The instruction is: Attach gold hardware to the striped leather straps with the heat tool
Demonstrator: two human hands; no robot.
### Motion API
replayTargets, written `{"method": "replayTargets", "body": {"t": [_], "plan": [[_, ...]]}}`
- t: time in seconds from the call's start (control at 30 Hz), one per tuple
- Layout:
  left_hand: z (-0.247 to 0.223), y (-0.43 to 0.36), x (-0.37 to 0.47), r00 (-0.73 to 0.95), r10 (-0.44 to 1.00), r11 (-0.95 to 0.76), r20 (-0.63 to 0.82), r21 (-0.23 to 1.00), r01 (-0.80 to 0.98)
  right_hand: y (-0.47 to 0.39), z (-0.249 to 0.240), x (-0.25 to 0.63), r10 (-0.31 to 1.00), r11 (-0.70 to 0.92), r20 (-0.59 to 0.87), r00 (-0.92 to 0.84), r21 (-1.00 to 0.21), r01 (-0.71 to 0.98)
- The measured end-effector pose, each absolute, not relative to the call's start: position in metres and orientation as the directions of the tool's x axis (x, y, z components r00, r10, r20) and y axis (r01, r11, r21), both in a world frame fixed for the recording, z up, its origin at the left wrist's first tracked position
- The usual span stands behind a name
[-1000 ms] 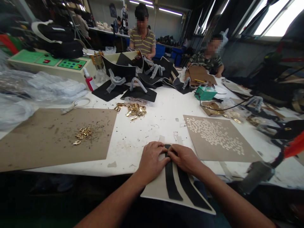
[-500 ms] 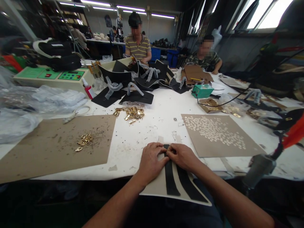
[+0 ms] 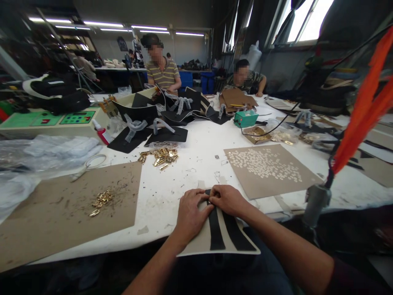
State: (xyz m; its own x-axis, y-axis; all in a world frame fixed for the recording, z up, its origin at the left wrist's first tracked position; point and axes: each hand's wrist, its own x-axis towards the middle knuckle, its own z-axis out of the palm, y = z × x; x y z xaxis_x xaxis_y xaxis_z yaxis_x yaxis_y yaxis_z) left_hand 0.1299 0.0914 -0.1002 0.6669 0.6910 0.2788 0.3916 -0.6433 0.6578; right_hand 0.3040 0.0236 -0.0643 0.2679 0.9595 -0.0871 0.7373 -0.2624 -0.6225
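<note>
A beige panel (image 3: 195, 247) with black strips (image 3: 217, 233) lies over the table's front edge, its near end jutting out toward me. My left hand (image 3: 193, 213) rests on its left part, fingers spread, thumb and index reaching a black strip near the far end. Beside it, my right hand (image 3: 225, 199) is closed in a pinch at that same strip, its fingertips meeting my left fingertips. Whatever the right fingertips hold is too small to make out.
Gold metal pieces (image 3: 102, 199) lie on a brown board (image 3: 123, 213) at left, more gold pieces (image 3: 164, 157) beyond. Small pale rings (image 3: 264, 164) cover a right-hand board (image 3: 254, 190). A metal post (image 3: 316, 203) stands right. Two people sit across the table (image 3: 202, 143).
The camera view has turned to the right, so the table items appear farther left. Both hands remain at the strip, with little visible change in their grip.
</note>
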Motion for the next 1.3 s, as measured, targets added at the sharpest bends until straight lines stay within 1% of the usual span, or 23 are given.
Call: {"method": "replayTargets", "body": {"t": [0.07, 0.13, 0.17, 0.27, 0.33, 0.4, 0.43, 0.47, 0.5, 0.53, 0.63, 0.73, 0.8, 0.83, 0.93, 1.0, 1.03, 1.07, 1.1, 1.13, 1.17, 1.23, 1.3], "plan": [[-0.1, 0.093, 0.13, 0.672, 0.685, -0.651, 0.282, 0.651, 0.391, 0.012, -0.062, 0.306, 0.955, -0.2, 0.01, 0.296, -0.714, 0.67], [-0.102, 0.096, 0.131, 0.681, 0.672, -0.664, 0.29, 0.644, 0.381, -0.012, -0.06, 0.311, 0.897, -0.156, 0.128, 0.423, -0.804, 0.574], [-0.104, 0.098, 0.131, 0.687, 0.663, -0.674, 0.299, 0.637, 0.373, -0.029, -0.059, 0.317, 0.839, -0.151, 0.179, 0.514, -0.831, 0.535], [-0.116, 0.109, 0.132, 0.694, 0.632, -0.713, 0.344, 0.61, 0.347, -0.089, -0.063, 0.342, 0.578, -0.205, 0.292, 0.762, -0.851, 0.483], [-0.126, 0.118, 0.135, 0.694, 0.624, -0.725, 0.359, 0.598, 0.343, -0.131, -0.069, 0.366, 0.368, -0.295, 0.349, 0.862, -0.835, 0.464], [-0.132, 0.124, 0.137, 0.702, 0.613, -0.738, 0.363, 0.582, 0.343, -0.165, -0.075, 0.391, 0.168, -0.394, 0.406, 0.898, -0.807, 0.439], [-0.133, 0.125, 0.137, 0.706, 0.608, -0.743, 0.362, 0.573, 0.346, -0.178, -0.078, 0.403, 0.096, -0.441, 0.43, 0.898, -0.79, 0.426], [-0.133, 0.125, 0.137, 0.708, 0.607, -0.746, 0.361, 0.565, 0.351, -0.186, -0.082, 0.415, 0.058, -0.485, 0.44, 0.896, -0.772, 0.41], [-0.131, 0.124, 0.136, 0.709, 0.606, -0.748, 0.36, 0.56, 0.355, -0.19, -0.086, 0.425, 0.053, -0.524, 0.429, 0.902, -0.757, 0.39], [-0.13, 0.122, 0.135, 0.709, 0.607, -0.749, 0.359, 0.557, 0.358, -0.19, -0.089, 0.435, 0.079, -0.563, 0.394, 0.916, -0.741, 0.367], [-0.124, 0.117, 0.132, 0.701, 0.618, -0.74, 0.357, 0.566, 0.364, -0.177, -0.099, 0.452, 0.225, -0.641, 0.24, 0.944, -0.693, 0.329], [-0.121, 0.112, 0.129, 0.68, 0.642, -0.718, 0.354, 0.589, 0.371, -0.163, -0.104, 0.458, 0.277, -0.613, 0.22, 0.935, -0.709, 0.348], [-0.119, 0.109, 0.127, 0.668, 0.652, -0.708, 0.36, 0.604, 0.365, -0.158, -0.102, 0.456, 0.289, -0.534, 0.201, 0.936, -0.778, 0.331], [-0.118, 0.107, 0.126, 0.663, 0.655, -0.704, 0.362, 0.611, 0.362, -0.156, -0.098, 0.452, 0.296, -0.482, 0.16, 0.941, -0.826, 0.292], [-0.114, 0.101, 0.124, 0.655, 0.666, -0.69, 0.356, 0.629, 0.359, -0.142, -0.072, 0.43, 0.313, -0.286, 0.021, 0.95, -0.951, 0.115], [-0.11, 0.097, 0.123, 0.655, 0.673, -0.678, 0.343, 0.64, 0.362, -0.123, -0.045, 0.408, 0.306, -0.042, 0.035, 0.951, -0.998, 0.051], [-0.107, 0.095, 0.123, 0.655, 0.677, -0.672, 0.335, 0.645, 0.365, -0.11, -0.03, 0.394, 0.314, 0.132, 0.083, 0.946, -0.99, 0.043], [-0.104, 0.093, 0.123, 0.657, 0.68, -0.666, 0.326, 0.648, 0.368, -0.096, -0.015, 0.381, 0.326, 0.304, 0.131, 0.936, -0.952, 0.027], [-0.102, 0.091, 0.123, 0.658, 0.683, -0.661, 0.317, 0.652, 0.372, -0.08, -0.002, 0.367, 0.387, 0.401, 0.159, 0.908, -0.916, -0.011], [-0.1, 0.089, 0.124, 0.658, 0.685, -0.657, 0.311, 0.655, 0.374, -0.064, 0.008, 0.353, 0.427, 0.45, 0.19, 0.884, -0.892, -0.026], [-0.098, 0.088, 0.124, 0.658, 0.688, -0.653, 0.307, 0.658, 0.376, -0.048, 0.015, 0.339, 0.466, 0.464, 0.207, 0.86, -0.885, -0.039], [-0.096, 0.086, 0.126, 0.652, 0.697, -0.642, 0.298, 0.665, 0.383, -0.018, 0.018, 0.313, 0.558, 0.41, 0.213, 0.802, -0.911, -0.044], [-0.096, 0.086, 0.128, 0.643, 0.71, -0.627, 0.285, 0.673, 0.393, 0.005, 0.009, 0.29, 0.651, 0.308, 0.197, 0.733, -0.951, -0.018]]}}
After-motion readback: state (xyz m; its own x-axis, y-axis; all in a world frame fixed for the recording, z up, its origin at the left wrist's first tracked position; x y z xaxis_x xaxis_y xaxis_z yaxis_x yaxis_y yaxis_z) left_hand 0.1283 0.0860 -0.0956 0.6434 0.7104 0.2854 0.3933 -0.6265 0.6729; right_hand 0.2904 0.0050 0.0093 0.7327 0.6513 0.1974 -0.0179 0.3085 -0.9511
